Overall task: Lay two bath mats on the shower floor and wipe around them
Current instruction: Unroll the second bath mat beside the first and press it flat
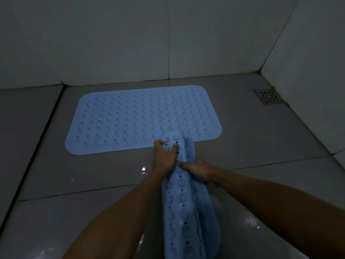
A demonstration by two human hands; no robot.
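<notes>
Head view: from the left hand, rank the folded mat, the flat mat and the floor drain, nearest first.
From the left hand:
1. Folded mat, gripped by it, centre foreground.
2. Flat mat, on the floor just beyond.
3. Floor drain, far right corner.

Both hands, left hand (164, 156) and right hand (198, 168), grip a folded blue mat (183, 202) (suction cups up) before the flat mat (141, 118).

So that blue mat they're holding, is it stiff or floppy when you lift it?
Probably floppy: the held mat sags folded lengthwise between the left hand and right hand. Its suction cups suggest soft rubber that likely clings to the wet-looking tile floor when pressed.
</notes>
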